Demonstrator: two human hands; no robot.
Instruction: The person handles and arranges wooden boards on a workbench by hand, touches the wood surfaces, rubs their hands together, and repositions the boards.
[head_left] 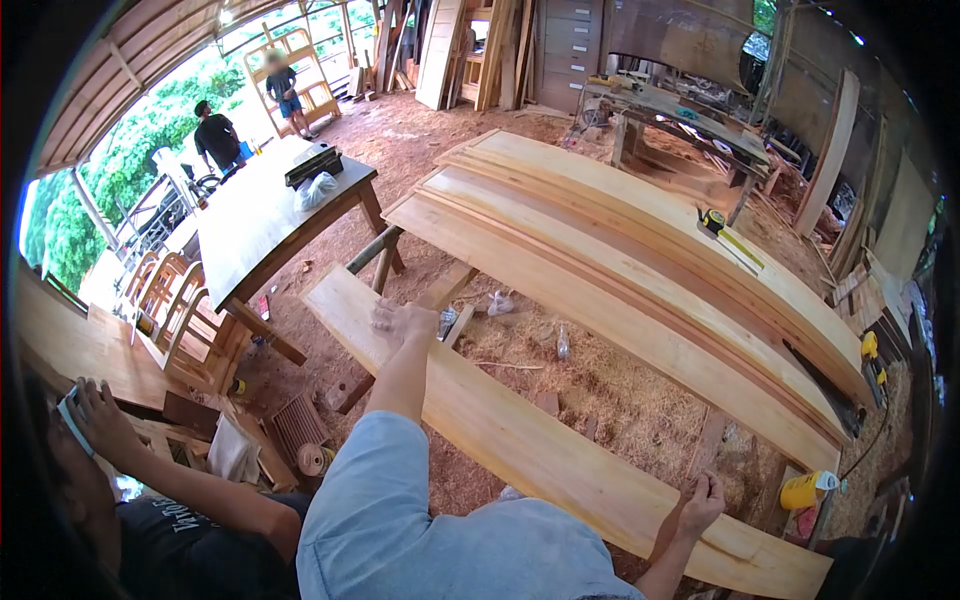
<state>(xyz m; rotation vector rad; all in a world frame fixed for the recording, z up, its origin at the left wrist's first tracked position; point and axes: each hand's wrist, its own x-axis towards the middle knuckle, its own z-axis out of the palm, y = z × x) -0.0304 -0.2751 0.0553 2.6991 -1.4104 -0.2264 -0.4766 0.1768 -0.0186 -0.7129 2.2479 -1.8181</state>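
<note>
A long pale wooden plank [545, 440] runs diagonally in front of me, lying across supports. On its far left part my left hand [403, 322] rests against the top face, fingers stretched over the wood. My right hand [698, 508] is above the near right part of the same plank, its fingers curled together in a pinch; whatever may be between them is too small to make out. Beyond a gap lies a stack of wider boards [600, 260], with a yellow tape measure [713, 221] partly pulled out on the top right.
A person with a hand [95, 420] holding a phone is close at my left. A pale-topped table [255, 215] stands at the left, chair frames [175, 310] beside it. A yellow bottle [805, 490] and a yellow power tool [873, 360] are at the right. Wood shavings cover the floor. Two people stand far back.
</note>
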